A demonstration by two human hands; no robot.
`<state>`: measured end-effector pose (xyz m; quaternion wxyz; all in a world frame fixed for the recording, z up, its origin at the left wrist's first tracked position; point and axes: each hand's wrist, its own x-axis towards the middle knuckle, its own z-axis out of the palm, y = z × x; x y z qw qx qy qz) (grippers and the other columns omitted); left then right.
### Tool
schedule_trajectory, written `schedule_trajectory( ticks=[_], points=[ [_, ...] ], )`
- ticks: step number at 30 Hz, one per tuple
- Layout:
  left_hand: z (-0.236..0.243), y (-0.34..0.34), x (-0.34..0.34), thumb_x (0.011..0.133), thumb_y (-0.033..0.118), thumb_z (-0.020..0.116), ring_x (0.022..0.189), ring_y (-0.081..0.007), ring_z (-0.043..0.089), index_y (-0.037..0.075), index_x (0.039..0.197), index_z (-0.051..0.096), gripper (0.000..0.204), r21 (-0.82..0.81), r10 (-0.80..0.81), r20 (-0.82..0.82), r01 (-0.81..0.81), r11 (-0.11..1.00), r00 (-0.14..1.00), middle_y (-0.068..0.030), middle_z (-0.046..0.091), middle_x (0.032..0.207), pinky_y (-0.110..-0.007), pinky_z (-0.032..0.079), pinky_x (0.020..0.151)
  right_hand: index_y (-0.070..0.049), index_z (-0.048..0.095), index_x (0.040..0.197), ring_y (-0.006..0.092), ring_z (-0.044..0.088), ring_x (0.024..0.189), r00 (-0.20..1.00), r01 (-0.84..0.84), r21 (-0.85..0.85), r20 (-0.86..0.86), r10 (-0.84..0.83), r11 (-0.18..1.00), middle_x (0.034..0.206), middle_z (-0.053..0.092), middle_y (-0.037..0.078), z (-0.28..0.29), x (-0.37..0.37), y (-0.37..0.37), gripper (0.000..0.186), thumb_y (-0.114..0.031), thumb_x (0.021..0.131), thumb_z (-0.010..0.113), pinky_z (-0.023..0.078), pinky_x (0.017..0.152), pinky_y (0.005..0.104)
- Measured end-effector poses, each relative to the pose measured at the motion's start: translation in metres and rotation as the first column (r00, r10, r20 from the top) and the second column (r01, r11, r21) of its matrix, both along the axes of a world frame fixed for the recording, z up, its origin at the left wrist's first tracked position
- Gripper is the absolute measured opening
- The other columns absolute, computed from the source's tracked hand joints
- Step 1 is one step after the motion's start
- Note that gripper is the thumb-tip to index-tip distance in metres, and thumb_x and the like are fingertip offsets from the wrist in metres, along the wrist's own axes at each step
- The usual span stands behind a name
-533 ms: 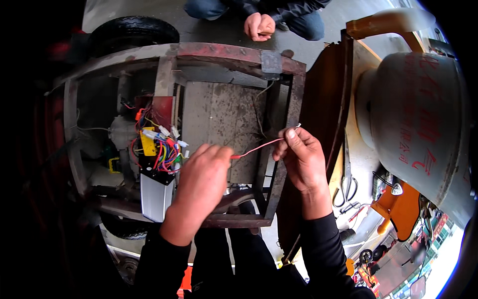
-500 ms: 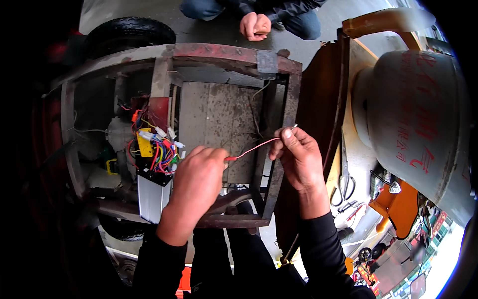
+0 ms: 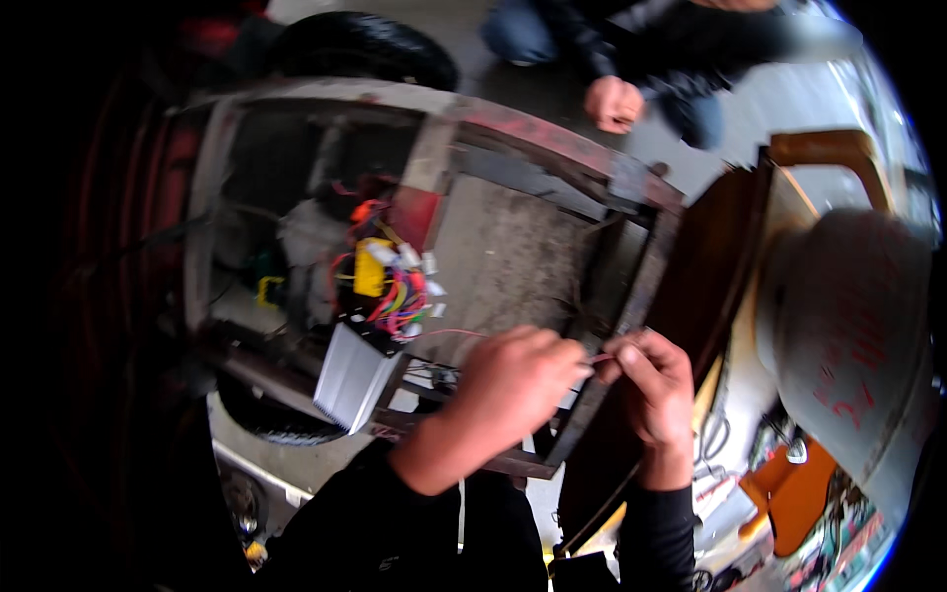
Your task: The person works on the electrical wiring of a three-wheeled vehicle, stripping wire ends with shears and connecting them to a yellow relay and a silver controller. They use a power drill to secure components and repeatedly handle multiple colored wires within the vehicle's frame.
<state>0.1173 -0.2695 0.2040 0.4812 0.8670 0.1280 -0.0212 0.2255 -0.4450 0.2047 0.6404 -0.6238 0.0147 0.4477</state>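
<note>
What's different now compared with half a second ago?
The left hand has moved right, away from the coloured wires and close to the right hand, so only a short bit of pink wire shows between them. The whole view has also shifted and tilted. Both hands still appear to pinch the wire; the silver box stays beside the coloured wires.

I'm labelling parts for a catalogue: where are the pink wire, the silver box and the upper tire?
Pink wire [image 3: 446,332]: head view, on its thin exposed stretch.
Silver box [image 3: 352,375]: head view, middle of its pale face.
Upper tire [image 3: 393,41]: head view, on its black rubber.
</note>
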Motion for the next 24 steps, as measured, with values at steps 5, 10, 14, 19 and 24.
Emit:
schedule_trajectory(
  ticks=[5, 10, 14, 19, 24],
  points=[
    [-0.002, -0.025, 0.0, 0.089, 0.019, 0.065, 0.073, -0.0366, 0.065, 0.006, 0.088, 0.062, 0.013, -0.283, 0.111, -0.057, -0.123, 0.951, 0.992, -0.0157, 0.065, 0.076, -0.048, 0.05, 0.063, 0.004, 0.066, 0.09, 0.0135, 0.061, 0.072, 0.999, 0.012, 0.026, 0.033, -0.013, 1.0, 0.084, 0.069, 0.01, -0.001, -0.008, 0.001, 0.009, -0.005, 0.094, 0.066, 0.049, 0.071, 0.0276],
    [-0.011, -0.038, -0.007, 0.09, 0.021, 0.065, 0.07, -0.0396, 0.066, 0.006, 0.096, 0.061, 0.017, -0.281, 0.165, -0.193, -0.215, 0.935, 0.967, -0.0179, 0.066, 0.074, -0.05, 0.051, 0.06, 0.002, 0.068, 0.088, 0.0115, 0.057, 0.068, 0.996, 0.034, -0.11, 0.085, -0.025, 0.993, 0.081, 0.068, 0.007, -0.003, -0.015, 0.01, 0.011, -0.007, 0.093, 0.068, 0.047, 0.067, 0.0261],
    [-0.016, -0.032, -0.02, 0.093, 0.012, 0.06, 0.057, -0.0284, 0.064, 0.002, 0.102, 0.058, 0.014, -0.352, 0.192, -0.303, -0.297, 0.888, 0.933, -0.0168, 0.062, 0.065, -0.04, 0.049, 0.054, 0.0, 0.066, 0.089, 0.007, 0.052, 0.066, 0.959, -0.033, -0.585, 0.211, 0.191, 0.81, 0.072, 0.06, -0.001, 0.012, -0.028, -0.018, 0.02, -0.017, 0.099, 0.062, 0.043, 0.061, 0.0236],
    [-0.026, -0.011, -0.041, 0.1, 0.005, 0.054, 0.062, -0.0018, 0.044, 0.001, 0.106, 0.059, 0.009, -0.541, 0.315, -0.353, -0.468, 0.699, 0.881, 0.0017, 0.056, 0.074, -0.021, 0.034, 0.052, 0.0, 0.058, 0.113, 0.0138, 0.06, 0.072, 0.812, 0.287, -0.717, 0.534, 0.235, 0.636, 0.082, 0.062, 0.008, 0.037, -0.031, -0.119, 0.022, -0.008, 0.093, 0.062, 0.05, 0.066, 0.0292],
    [-0.029, -0.008, -0.056, 0.101, 0.006, 0.053, 0.061, -0.0041, 0.05, 0.002, 0.106, 0.057, 0.008, -0.617, 0.381, -0.432, -0.576, 0.536, 0.818, -0.0039, 0.065, 0.083, -0.02, 0.039, 0.054, 0.0, 0.046, 0.136, 0.0402, 0.056, 0.108, 0.65, 0.244, -0.956, 0.286, 0.704, 0.163, 0.115, 0.056, 0.024, 0.041, -0.029, -0.189, 0.062, 0.001, 0.077, 0.066, 0.047, 0.093, 0.0475]
  ],
)
